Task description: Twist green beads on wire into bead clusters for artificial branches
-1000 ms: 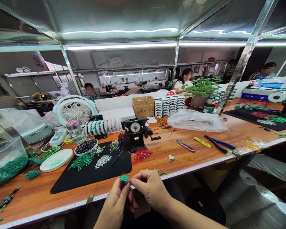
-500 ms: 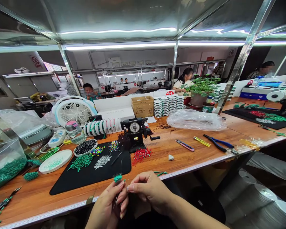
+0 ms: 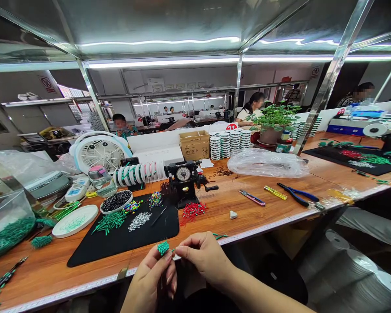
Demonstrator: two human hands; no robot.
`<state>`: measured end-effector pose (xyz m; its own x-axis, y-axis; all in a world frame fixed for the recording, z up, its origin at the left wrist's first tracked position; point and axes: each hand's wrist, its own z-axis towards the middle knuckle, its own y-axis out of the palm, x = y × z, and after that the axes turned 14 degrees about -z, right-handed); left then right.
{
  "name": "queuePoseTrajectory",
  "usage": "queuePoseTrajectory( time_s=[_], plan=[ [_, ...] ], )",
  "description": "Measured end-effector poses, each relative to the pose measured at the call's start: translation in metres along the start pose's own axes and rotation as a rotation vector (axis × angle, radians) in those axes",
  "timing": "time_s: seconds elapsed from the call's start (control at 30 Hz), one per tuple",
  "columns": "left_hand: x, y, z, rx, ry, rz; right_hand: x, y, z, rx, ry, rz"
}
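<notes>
Head cam, the only view: the left hand (image 3: 151, 274) comes up from 7 o'clock, thumb and fingers pinching a green bundle (image 3: 163, 248) just over the near edge of the counter (image 3: 263, 215). The right hand (image 3: 205, 256) reaches in from 4 o'clock, fingers curled, thumb and index tips drawn narrow right beside it; can't tell if they're gripping anything. From the bundle, the black mat (image 3: 117, 245) sits at 10 o'clock, red pieces (image 3: 193, 211) at 1, pliers (image 3: 296, 194) at 2.
</notes>
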<state>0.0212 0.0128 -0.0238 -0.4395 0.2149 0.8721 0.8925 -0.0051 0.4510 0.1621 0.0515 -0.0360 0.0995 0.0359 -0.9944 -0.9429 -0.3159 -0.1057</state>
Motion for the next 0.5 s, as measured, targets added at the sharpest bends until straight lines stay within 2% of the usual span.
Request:
queuePoseTrajectory(
  time_s=[0.17,0.27,0.33,0.43,0.5],
  plan=[
    [-0.006,-0.004,0.0,-0.061,-0.034,0.15,-0.002,-0.004,-0.005,-0.121,-0.023,-0.083],
    [-0.01,-0.001,-0.003,-0.037,0.01,0.19,-0.004,-0.008,-0.009,-0.187,-0.096,-0.27],
    [-0.009,0.0,-0.005,-0.013,0.075,0.239,-0.006,-0.011,-0.011,-0.187,-0.147,-0.411],
    [0.009,-0.011,-0.005,0.09,0.269,0.294,-0.01,-0.017,-0.011,-0.127,-0.17,-0.527],
    [0.035,-0.035,-0.003,0.239,0.422,0.383,-0.012,-0.023,-0.01,-0.106,-0.165,-0.535]
  ],
)
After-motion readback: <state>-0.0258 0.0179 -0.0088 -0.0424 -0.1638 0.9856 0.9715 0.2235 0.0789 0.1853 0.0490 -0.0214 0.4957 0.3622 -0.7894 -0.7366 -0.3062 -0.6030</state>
